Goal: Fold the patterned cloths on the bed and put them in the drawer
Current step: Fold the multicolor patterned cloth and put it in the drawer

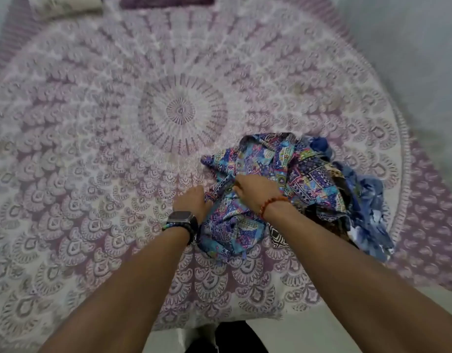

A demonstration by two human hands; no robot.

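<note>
Blue patterned cloth (248, 174) bunched in both hands' grip, left hand (190, 201), right hand (255, 188), beside crumpled denim-blue fabric (367, 200).

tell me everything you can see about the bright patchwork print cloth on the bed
The patchwork cloth is thin woven-looking fabric printed in blue, purple, turquoise and pink patches. It lies crumpled and unfolded on the mandala bedspread, near the bed's front edge, right of centre. The left hand grips its left edge and the right hand pinches a fold on top. Its right side rests against a blue tie-dye cloth, and a black and white cloth peeks from beneath.
</note>
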